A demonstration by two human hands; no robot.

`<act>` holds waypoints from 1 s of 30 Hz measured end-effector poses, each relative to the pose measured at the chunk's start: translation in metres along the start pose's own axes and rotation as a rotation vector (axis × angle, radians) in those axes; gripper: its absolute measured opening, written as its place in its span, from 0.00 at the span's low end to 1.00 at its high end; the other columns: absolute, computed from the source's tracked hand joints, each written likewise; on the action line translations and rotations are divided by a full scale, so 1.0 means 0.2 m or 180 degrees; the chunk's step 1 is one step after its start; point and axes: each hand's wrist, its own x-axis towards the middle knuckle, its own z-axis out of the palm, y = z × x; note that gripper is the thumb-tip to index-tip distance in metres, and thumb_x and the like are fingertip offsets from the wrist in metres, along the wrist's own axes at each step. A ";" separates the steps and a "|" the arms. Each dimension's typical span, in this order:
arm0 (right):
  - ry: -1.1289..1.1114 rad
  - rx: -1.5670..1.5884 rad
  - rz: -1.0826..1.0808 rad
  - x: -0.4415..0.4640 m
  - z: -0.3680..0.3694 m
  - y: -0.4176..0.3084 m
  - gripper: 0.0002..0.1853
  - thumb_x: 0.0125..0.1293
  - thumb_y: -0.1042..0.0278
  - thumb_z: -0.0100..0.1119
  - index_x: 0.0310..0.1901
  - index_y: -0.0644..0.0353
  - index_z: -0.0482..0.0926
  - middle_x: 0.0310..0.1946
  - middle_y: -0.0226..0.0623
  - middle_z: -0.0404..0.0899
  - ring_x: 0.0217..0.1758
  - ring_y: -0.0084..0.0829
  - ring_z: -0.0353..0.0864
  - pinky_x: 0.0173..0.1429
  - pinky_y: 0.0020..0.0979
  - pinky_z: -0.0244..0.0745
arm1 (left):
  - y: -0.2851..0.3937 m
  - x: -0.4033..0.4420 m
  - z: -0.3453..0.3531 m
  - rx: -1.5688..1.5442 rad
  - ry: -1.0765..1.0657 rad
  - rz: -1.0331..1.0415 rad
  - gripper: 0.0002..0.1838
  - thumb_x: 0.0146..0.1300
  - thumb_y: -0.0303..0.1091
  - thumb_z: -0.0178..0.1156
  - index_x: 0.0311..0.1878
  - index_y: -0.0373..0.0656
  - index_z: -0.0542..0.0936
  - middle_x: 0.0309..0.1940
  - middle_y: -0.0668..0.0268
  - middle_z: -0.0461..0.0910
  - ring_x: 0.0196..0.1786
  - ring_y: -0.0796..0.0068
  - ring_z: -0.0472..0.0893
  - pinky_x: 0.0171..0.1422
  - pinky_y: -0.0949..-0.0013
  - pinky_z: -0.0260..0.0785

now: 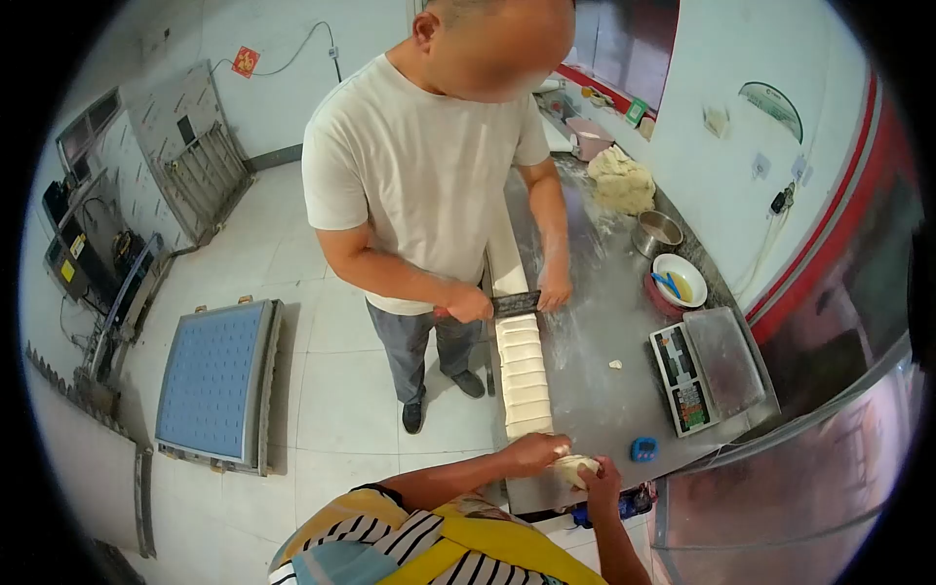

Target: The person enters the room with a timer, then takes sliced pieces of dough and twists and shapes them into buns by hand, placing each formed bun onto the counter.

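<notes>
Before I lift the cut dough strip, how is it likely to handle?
The dough strip will probably sag, since it looks soft and lies long and thin. It may pull apart at the crosswise cuts that show along it. White powder smeared on the table suggests it could slide rather than stick, though I can't see underneath it.

The floor (331,390) has big pale tiles. The walls (380,29) are white. A window (624,44) with a red frame sits above the shiny grey worktop (585,331).
</notes>
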 end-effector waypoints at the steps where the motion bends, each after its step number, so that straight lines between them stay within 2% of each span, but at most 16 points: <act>1: 0.0206 0.1291 0.0947 0.01 0.02 0.04 0.17 0.59 0.70 0.54 0.49 0.60 0.66 0.34 0.43 0.75 0.26 0.39 0.76 0.30 0.36 0.73 | 0.03 0.00 -0.01 0.0298 -0.0031 0.0096 0.17 0.58 0.33 0.54 0.52 0.46 0.72 0.37 0.59 0.76 0.36 0.63 0.79 0.37 0.64 0.73; 2: -0.0193 0.1800 0.1287 0.01 0.00 0.07 0.20 0.61 0.71 0.49 0.56 0.58 0.64 0.37 0.41 0.74 0.29 0.36 0.77 0.28 0.33 0.74 | 0.09 0.00 -0.04 0.0599 -0.0062 0.0191 0.18 0.57 0.32 0.54 0.52 0.46 0.71 0.39 0.60 0.76 0.38 0.61 0.79 0.39 0.63 0.73; 4: -0.0330 0.1717 0.1299 -0.02 0.00 0.04 0.24 0.62 0.72 0.49 0.60 0.56 0.60 0.43 0.43 0.72 0.34 0.36 0.77 0.29 0.32 0.75 | 0.10 0.00 -0.04 0.0907 -0.0089 0.0306 0.17 0.59 0.31 0.52 0.53 0.46 0.71 0.42 0.59 0.76 0.43 0.57 0.78 0.42 0.64 0.72; 5: -0.0391 0.1679 0.1301 -0.04 0.01 0.00 0.26 0.62 0.72 0.49 0.62 0.55 0.58 0.46 0.44 0.71 0.36 0.36 0.77 0.29 0.32 0.76 | 0.07 0.00 -0.01 0.0516 -0.0038 0.0162 0.16 0.60 0.31 0.52 0.52 0.45 0.71 0.42 0.59 0.76 0.43 0.59 0.77 0.43 0.65 0.71; 6: -0.0683 0.1492 0.1182 -0.04 -0.03 0.02 0.35 0.61 0.74 0.52 0.68 0.49 0.48 0.51 0.44 0.68 0.42 0.36 0.78 0.31 0.34 0.77 | 0.03 0.01 0.01 0.0123 0.0011 0.0017 0.15 0.61 0.31 0.52 0.52 0.44 0.71 0.41 0.59 0.76 0.43 0.60 0.77 0.43 0.66 0.71; 9: -0.1869 0.0167 0.0057 -0.09 -0.10 -0.06 0.35 0.57 0.74 0.60 0.64 0.48 0.56 0.51 0.44 0.70 0.44 0.38 0.78 0.36 0.35 0.77 | -0.01 0.05 0.00 -0.1173 -0.0592 -0.0726 0.12 0.62 0.31 0.51 0.49 0.42 0.72 0.39 0.60 0.76 0.41 0.67 0.75 0.44 0.68 0.69; 13: -0.1177 -0.2094 -0.0319 -0.11 -0.11 -0.11 0.28 0.48 0.73 0.68 0.53 0.52 0.69 0.48 0.42 0.73 0.47 0.41 0.77 0.42 0.33 0.75 | -0.05 0.05 0.07 -0.2563 -0.1079 -0.1450 0.11 0.60 0.30 0.54 0.45 0.40 0.73 0.37 0.62 0.74 0.38 0.75 0.72 0.41 0.71 0.67; 15: -0.0941 -0.2571 -0.0047 -0.12 -0.11 -0.08 0.19 0.47 0.72 0.68 0.43 0.56 0.75 0.44 0.41 0.75 0.44 0.39 0.78 0.43 0.31 0.73 | -0.05 0.07 0.07 -0.2079 -0.1181 -0.1375 0.12 0.60 0.31 0.54 0.46 0.41 0.73 0.36 0.64 0.73 0.37 0.76 0.72 0.39 0.71 0.67; 19: -0.0531 -0.3270 -0.1775 -0.11 -0.09 -0.15 0.20 0.43 0.71 0.69 0.42 0.55 0.76 0.37 0.39 0.72 0.45 0.43 0.71 0.46 0.39 0.69 | 0.04 0.10 0.01 -0.1482 -0.1653 -0.1586 0.14 0.62 0.34 0.55 0.50 0.41 0.71 0.34 0.71 0.71 0.32 0.78 0.70 0.34 0.74 0.65; 22: -0.0595 -0.3234 -0.2218 -0.05 -0.09 -0.09 0.18 0.44 0.68 0.66 0.39 0.56 0.76 0.35 0.42 0.72 0.45 0.45 0.70 0.51 0.44 0.66 | 0.01 0.06 0.04 -0.3256 -0.0970 -0.2555 0.12 0.64 0.37 0.53 0.48 0.43 0.72 0.31 0.75 0.70 0.28 0.81 0.67 0.30 0.75 0.62; 23: -0.0675 -0.4130 -0.2292 -0.02 -0.13 0.06 0.16 0.47 0.68 0.61 0.41 0.55 0.76 0.35 0.43 0.73 0.44 0.47 0.70 0.49 0.45 0.65 | -0.06 0.04 0.07 -0.3890 -0.0919 -0.2247 0.08 0.65 0.38 0.52 0.43 0.47 0.73 0.29 0.77 0.68 0.26 0.83 0.64 0.27 0.77 0.59; 24: -0.0775 -0.3607 -0.1721 -0.05 -0.08 -0.07 0.18 0.50 0.71 0.55 0.46 0.54 0.76 0.33 0.44 0.73 0.42 0.48 0.71 0.48 0.45 0.65 | -0.10 0.04 0.08 -0.3913 -0.1033 -0.2367 0.06 0.63 0.37 0.54 0.40 0.50 0.73 0.25 0.77 0.66 0.25 0.83 0.63 0.27 0.77 0.59; 26: -0.0683 -0.3183 -0.2004 -0.07 -0.02 -0.24 0.23 0.48 0.75 0.55 0.50 0.52 0.75 0.29 0.40 0.74 0.35 0.45 0.73 0.43 0.43 0.66 | -0.05 0.01 -0.03 -0.4279 -0.1069 -0.1871 0.05 0.57 0.36 0.58 0.33 0.48 0.76 0.21 0.75 0.68 0.23 0.83 0.66 0.25 0.78 0.58; 27: -0.0450 -0.3235 -0.2595 -0.07 -0.02 -0.20 0.21 0.45 0.75 0.58 0.46 0.50 0.77 0.29 0.37 0.74 0.32 0.43 0.73 0.41 0.41 0.66 | -0.07 0.02 0.01 -0.4278 -0.1060 -0.1844 0.05 0.58 0.35 0.58 0.33 0.45 0.78 0.21 0.74 0.69 0.23 0.84 0.67 0.24 0.79 0.57; 28: -0.0561 -0.3299 -0.2492 -0.07 -0.01 -0.26 0.18 0.43 0.73 0.59 0.40 0.49 0.77 0.30 0.34 0.74 0.34 0.40 0.73 0.40 0.40 0.66 | 0.07 0.05 -0.10 -0.4040 -0.0787 -0.2621 0.06 0.58 0.33 0.59 0.36 0.43 0.79 0.22 0.74 0.71 0.22 0.85 0.67 0.24 0.78 0.57; 30: -0.0285 -0.2939 -0.2766 -0.05 0.00 -0.28 0.13 0.42 0.71 0.59 0.34 0.52 0.76 0.32 0.33 0.73 0.38 0.39 0.72 0.43 0.39 0.66 | 0.18 0.08 -0.15 -0.3871 -0.0486 -0.2593 0.08 0.59 0.29 0.59 0.40 0.38 0.79 0.24 0.71 0.74 0.19 0.86 0.66 0.22 0.80 0.55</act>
